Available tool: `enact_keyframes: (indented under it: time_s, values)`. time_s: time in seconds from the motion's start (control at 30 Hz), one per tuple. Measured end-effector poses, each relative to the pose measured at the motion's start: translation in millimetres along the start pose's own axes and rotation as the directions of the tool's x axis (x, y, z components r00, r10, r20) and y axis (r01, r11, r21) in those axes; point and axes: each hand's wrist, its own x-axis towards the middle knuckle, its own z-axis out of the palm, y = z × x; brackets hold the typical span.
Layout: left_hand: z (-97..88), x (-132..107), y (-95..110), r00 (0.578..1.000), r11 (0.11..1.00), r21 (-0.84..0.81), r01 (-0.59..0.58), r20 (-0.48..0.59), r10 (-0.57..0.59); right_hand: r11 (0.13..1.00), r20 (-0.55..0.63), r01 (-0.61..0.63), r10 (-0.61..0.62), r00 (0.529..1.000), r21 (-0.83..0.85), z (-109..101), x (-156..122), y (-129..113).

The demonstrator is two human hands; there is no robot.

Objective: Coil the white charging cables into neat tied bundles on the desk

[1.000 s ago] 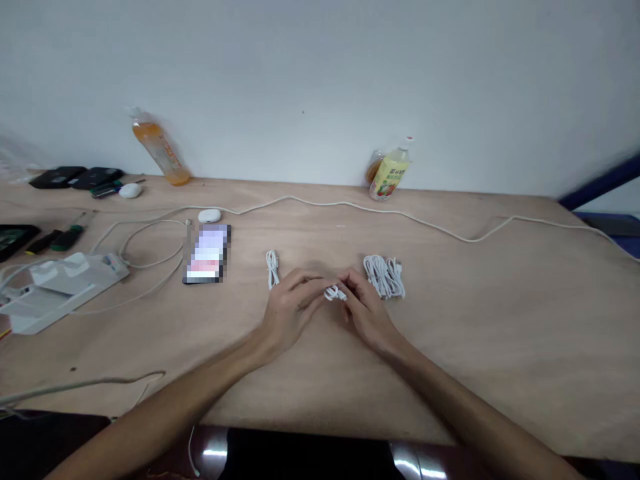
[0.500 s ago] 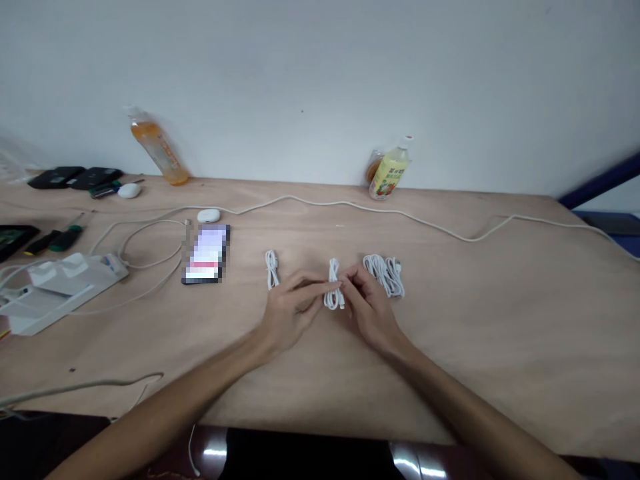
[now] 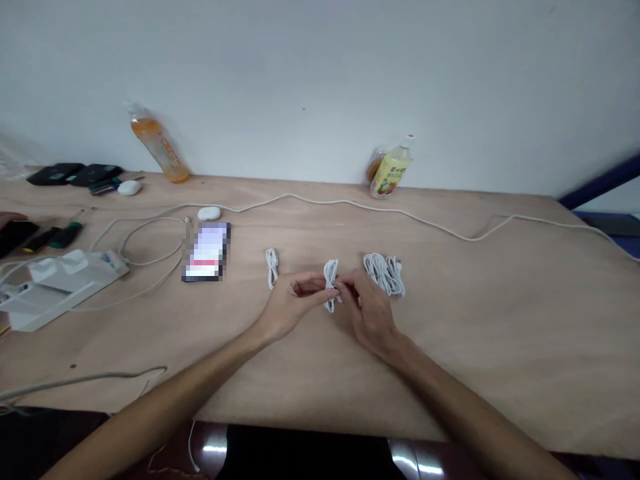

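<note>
A coiled white cable (image 3: 330, 270) is held between my two hands above the wooden table. My left hand (image 3: 295, 300) pinches its middle, thumb across the front and fingers behind. From the other side, the fingertips of my right hand (image 3: 367, 303) close on the right edge of the same bundle, near a cable end that is partly hidden. Another small coiled white cable (image 3: 271, 267) lies on the table just beyond my left hand. Several coiled white cables (image 3: 385, 273) rest side by side beyond my right hand.
A phone (image 3: 206, 252), a white earbud case (image 3: 209, 213) and a white power strip (image 3: 65, 287) are on the left. A long white cord (image 3: 320, 201) crosses the table. An orange drink bottle (image 3: 157, 147) and a yellow-labelled bottle (image 3: 391, 170) stand by the wall.
My left thumb has moved onto the front of the cable bundle, and its fingers have gone behind. The bundle has shifted slightly left. At the far left edge, part of another hand has appeared.
</note>
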Motion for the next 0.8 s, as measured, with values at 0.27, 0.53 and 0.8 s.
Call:
enact_keyframes:
  time_s: [0.27,0.53,0.8]
  values:
    - [-6.5,-3,-4,0.921,0.860,0.420,-0.288,-0.123,0.369,0.963,0.080,-0.208,0.197,0.977,0.173,2,3,-9]
    - [-8.7,-12,-14,0.772,0.512,0.708,-0.486,0.074,0.632,0.871,0.157,-0.373,0.340,0.927,0.318,2,3,-13]
    - [-19.2,-18,-19,0.784,0.312,0.848,-0.429,0.177,0.595,0.734,0.255,-0.516,0.449,0.856,0.441,2,7,-17]
